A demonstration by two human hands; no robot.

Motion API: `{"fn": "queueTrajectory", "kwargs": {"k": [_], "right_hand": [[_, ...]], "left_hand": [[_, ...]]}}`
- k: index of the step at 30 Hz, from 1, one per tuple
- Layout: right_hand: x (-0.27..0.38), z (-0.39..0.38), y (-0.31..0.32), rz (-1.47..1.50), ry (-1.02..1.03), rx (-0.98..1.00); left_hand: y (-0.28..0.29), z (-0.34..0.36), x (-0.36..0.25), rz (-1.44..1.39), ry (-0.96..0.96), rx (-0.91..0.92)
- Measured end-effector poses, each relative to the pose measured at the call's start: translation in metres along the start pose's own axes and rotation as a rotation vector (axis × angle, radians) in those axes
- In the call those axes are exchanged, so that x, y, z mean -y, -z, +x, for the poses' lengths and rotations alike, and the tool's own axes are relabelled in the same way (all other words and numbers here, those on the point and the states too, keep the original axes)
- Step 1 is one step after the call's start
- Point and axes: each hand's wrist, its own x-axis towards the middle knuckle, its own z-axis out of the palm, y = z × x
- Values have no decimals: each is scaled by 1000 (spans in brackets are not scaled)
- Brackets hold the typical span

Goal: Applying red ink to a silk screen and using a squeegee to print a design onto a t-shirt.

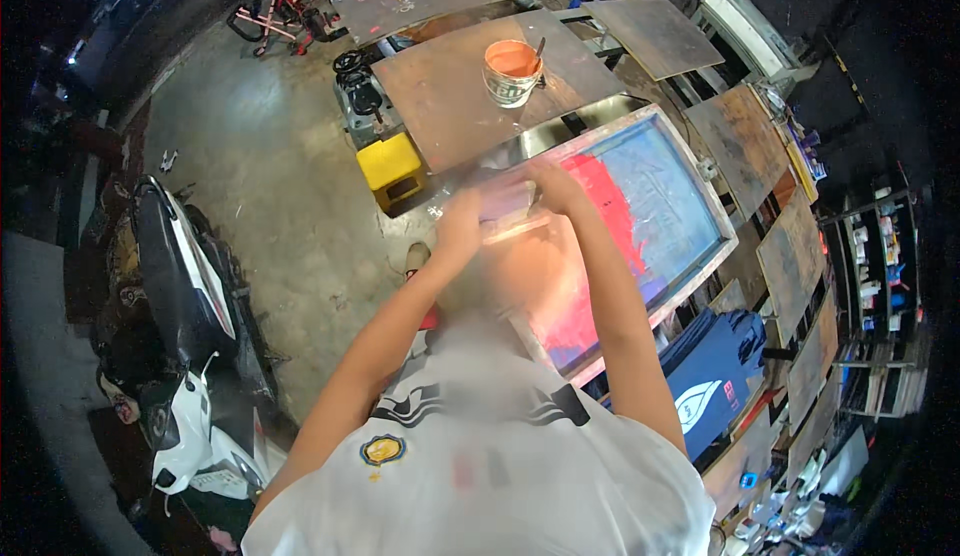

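Observation:
A framed printing screen (668, 218) lies tilted in front of me, its blue mesh partly coated with red ink (606, 206) and an orange area on the near left. At the screen's left end, both hands are on a squeegee (505, 201) with a pinkish-purple body and a pale lower edge. My left hand (460, 222) grips its left end, the fingers blurred. Around the right end, my right hand (552, 188) is closed. Blur hides exactly where the squeegee meets the mesh.
An orange-filled bucket (512, 72) with a stick handle stands on a flat board (440, 101) beyond the screen. A yellow stool (391, 173) is to the left. Dark blue printed shirts (712, 376) lie at right. A motorcycle (185, 266) stands at left.

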Motion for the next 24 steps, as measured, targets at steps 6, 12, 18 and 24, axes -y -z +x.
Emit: {"fn": "queueTrajectory", "kwargs": {"k": [6, 12, 18, 24], "right_hand": [[2, -32, -2, 182, -62, 10], [29, -56, 9, 33, -357, 22], [23, -83, 24, 133, -479, -54], [8, -124, 32, -15, -755, -207]], "left_hand": [[-5, 16, 13, -29, -50, 151], [2, 36, 12, 42, -126, 269], [-18, 73, -6, 108, -310, 337], [-43, 137, -70, 113, -472, 555]]}}
